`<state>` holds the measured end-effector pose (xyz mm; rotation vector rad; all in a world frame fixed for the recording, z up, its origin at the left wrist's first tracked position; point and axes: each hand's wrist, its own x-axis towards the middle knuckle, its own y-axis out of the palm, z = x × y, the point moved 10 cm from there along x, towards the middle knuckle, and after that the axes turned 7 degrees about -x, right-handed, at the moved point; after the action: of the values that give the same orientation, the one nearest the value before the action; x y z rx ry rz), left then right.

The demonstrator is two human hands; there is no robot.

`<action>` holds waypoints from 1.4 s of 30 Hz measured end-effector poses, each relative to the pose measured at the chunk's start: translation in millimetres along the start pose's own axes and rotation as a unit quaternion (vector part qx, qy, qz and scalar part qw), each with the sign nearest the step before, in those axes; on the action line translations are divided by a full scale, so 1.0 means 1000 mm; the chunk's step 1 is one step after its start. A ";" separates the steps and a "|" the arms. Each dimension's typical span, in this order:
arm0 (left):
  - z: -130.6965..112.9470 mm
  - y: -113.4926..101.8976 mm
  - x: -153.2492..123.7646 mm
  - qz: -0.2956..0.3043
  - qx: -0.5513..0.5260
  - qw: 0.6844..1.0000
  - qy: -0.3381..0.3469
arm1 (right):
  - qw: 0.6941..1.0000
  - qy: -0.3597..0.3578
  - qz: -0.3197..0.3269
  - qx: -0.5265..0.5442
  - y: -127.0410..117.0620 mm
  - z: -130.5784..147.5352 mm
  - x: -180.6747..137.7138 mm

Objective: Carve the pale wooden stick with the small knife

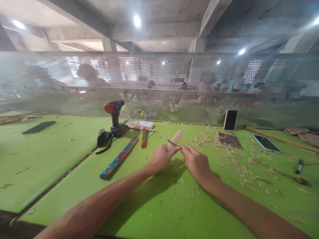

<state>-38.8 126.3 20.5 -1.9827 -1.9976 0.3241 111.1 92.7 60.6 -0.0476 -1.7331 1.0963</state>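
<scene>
My left hand (163,156) is closed around the lower part of a pale wooden strip (176,137), whose rounded upper end sticks up and to the right. In my right hand (196,163) is a small carving knife (172,143), its dark blade lying across the face of the strip. Most of the knife's handle is hidden by my fingers. Both hands meet just above the green tabletop (159,205). Left of them lies a long bar with a blue, red and orange pattern (119,157), and a shorter patterned piece (144,137) lies behind it.
A red and black cordless drill (115,118) stands at the back left near a white power strip (143,124). Wood shavings (246,174) litter the right side, around brown sandpaper (230,140) and a phone (267,143). Another phone (230,119) leans against the perforated screen (164,99). A seam crosses the left.
</scene>
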 end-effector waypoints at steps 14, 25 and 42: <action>-0.010 0.008 -0.007 0.044 0.009 0.998 0.041 | 0.998 -0.059 0.031 -0.004 0.002 -0.002 -0.001; -0.008 0.007 -0.006 0.041 -0.007 0.999 0.034 | 0.997 -0.032 0.057 -0.028 0.004 -0.002 0.000; -0.007 0.001 -0.005 0.014 -0.023 0.999 0.043 | 0.998 -0.024 0.032 -0.053 0.006 0.005 -0.002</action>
<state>-35.4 121.0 26.0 -2.0182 -1.9415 0.1980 105.4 91.7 54.3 -0.1439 -1.8433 1.0577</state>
